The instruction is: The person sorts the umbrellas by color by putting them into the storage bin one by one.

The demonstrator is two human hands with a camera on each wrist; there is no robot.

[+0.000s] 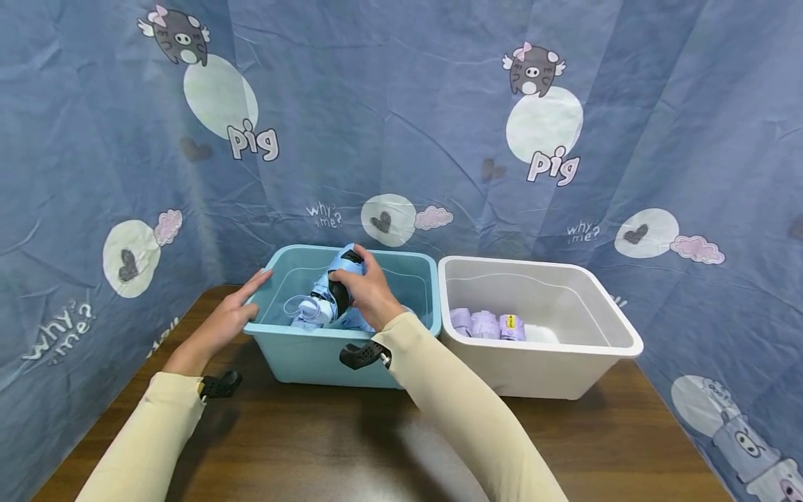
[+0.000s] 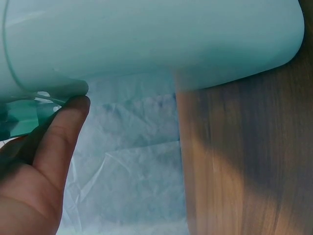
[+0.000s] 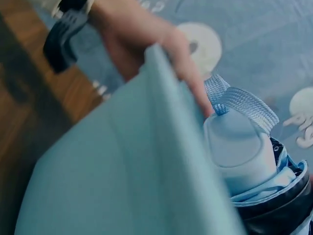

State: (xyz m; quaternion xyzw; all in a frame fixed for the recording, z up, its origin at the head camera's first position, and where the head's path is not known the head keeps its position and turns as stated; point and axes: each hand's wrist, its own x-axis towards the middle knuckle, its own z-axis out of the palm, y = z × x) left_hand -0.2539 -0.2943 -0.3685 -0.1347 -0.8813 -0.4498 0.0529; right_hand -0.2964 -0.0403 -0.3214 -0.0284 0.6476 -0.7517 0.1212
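A blue folded umbrella (image 1: 323, 289) with a black band slants over the blue bin (image 1: 351, 335), its pale handle end low inside. My right hand (image 1: 370, 286) grips the umbrella's upper part with thumb and fingers. In the right wrist view, the umbrella's handle (image 3: 239, 152) and woven strap (image 3: 249, 107) show beside the bin wall. My left hand (image 1: 228, 317) holds the bin's left rim, thumb toward the inside. A digit of the left hand (image 2: 63, 137) lies right at the rim in the left wrist view. More blue material shows low in the bin, mostly hidden.
To the right stands a white bin (image 1: 539, 369) with several purple rolled bundles (image 1: 486, 324), one bearing a yellow label. Both bins rest on a brown wooden table (image 1: 301, 432). A blue printed cloth (image 1: 389, 125) hangs right behind them.
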